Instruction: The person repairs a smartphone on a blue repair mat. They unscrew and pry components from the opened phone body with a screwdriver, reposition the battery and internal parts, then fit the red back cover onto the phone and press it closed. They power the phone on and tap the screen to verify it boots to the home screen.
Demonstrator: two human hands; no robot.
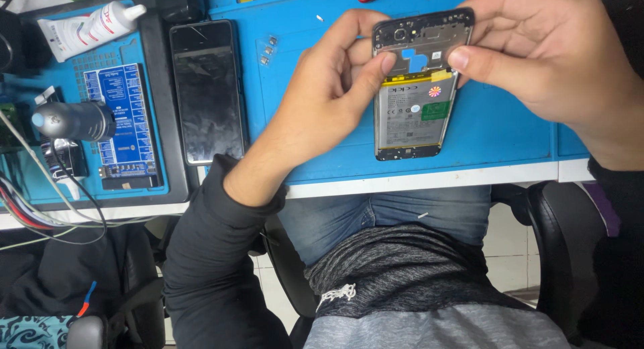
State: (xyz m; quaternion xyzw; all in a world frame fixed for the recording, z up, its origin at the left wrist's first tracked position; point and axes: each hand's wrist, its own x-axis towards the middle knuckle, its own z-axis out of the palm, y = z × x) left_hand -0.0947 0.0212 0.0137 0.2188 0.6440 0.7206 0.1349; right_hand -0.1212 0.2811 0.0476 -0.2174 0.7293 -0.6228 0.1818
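Note:
An opened smartphone [416, 114] with its back cover off shows a grey battery and dark circuit board. It is lifted above the blue work mat [490, 131]. My left hand [322, 101] grips its upper left side, thumb pressed on the board near the top. My right hand [550, 50] pinches the upper right edge with thumb and fingers. Both hands hold the phone at once.
A second dark phone [208, 90] lies screen up to the left on the mat. A white glue tube [87, 28], a blue circuit tester board [124, 121], a grey cylindrical tool [74, 121] and cables [40, 208] crowd the left. Small screws [268, 50] lie near the phone.

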